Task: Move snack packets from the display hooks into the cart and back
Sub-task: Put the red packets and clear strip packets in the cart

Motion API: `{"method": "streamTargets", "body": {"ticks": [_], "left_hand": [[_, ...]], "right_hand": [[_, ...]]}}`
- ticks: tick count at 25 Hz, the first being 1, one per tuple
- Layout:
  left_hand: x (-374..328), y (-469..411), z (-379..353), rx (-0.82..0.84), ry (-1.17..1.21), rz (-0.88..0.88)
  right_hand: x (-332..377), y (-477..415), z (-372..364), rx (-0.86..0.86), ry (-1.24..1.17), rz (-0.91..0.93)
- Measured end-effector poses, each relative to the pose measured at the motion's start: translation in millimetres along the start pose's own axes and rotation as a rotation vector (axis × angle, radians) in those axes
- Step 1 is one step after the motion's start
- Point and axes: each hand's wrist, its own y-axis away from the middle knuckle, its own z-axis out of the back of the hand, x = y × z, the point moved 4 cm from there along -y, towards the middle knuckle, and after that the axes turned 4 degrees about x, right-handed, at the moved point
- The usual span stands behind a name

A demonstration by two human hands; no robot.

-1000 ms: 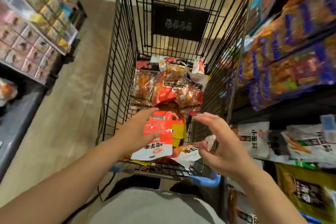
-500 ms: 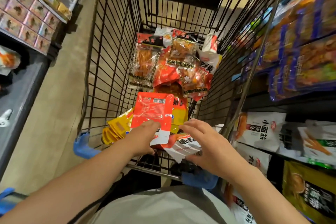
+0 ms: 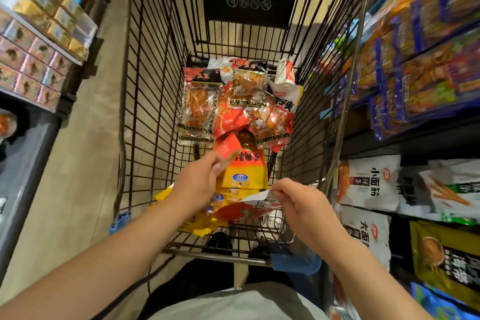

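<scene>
A black wire cart (image 3: 145,101) stands in front of me with a heap of snack packets on its floor. My left hand (image 3: 200,184) reaches into the cart and pinches a red packet (image 3: 228,149) by its lower edge, tilted nearly edge-on. My right hand (image 3: 298,202) pinches the top corner of a white-and-red packet (image 3: 249,206) lying at the cart's near end. Yellow packets (image 3: 244,174) lie under both. Clear packets of orange strips (image 3: 197,109) lie further in.
Shelves of bagged snacks (image 3: 420,65) and white packets (image 3: 366,182) line the right side, close to the cart. A shelf of boxed goods (image 3: 33,44) runs along the left across a bare aisle floor. The cart's blue-capped handle bar (image 3: 293,260) is at my waist.
My left hand has pushed deeper into the cart and turned the red packet from flat to nearly edge-on. My right hand has closed on the white-and-red packet's corner and lifted it slightly.
</scene>
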Motion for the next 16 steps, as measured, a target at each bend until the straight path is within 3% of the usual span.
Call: {"method": "streamTargets", "body": {"ticks": [3, 6, 10, 13, 16], "left_hand": [[-33, 9, 52, -0.077, 0.149, -0.135], [-69, 21, 95, -0.002, 0.248, -0.213], [-109, 34, 133, 0.231, 0.178, -0.255], [-143, 36, 161, 0.243, 0.114, -0.319], [-173, 38, 184, 0.270, 0.010, -0.371]], "right_hand": [[5, 2, 9, -0.025, -0.096, -0.033], [21, 6, 21, -0.098, -0.140, 0.009], [70, -2, 53, -0.290, -0.166, 0.234], [105, -10, 84, -0.462, 0.021, 0.354], [124, -12, 112, -0.589, 0.016, 0.404]]}}
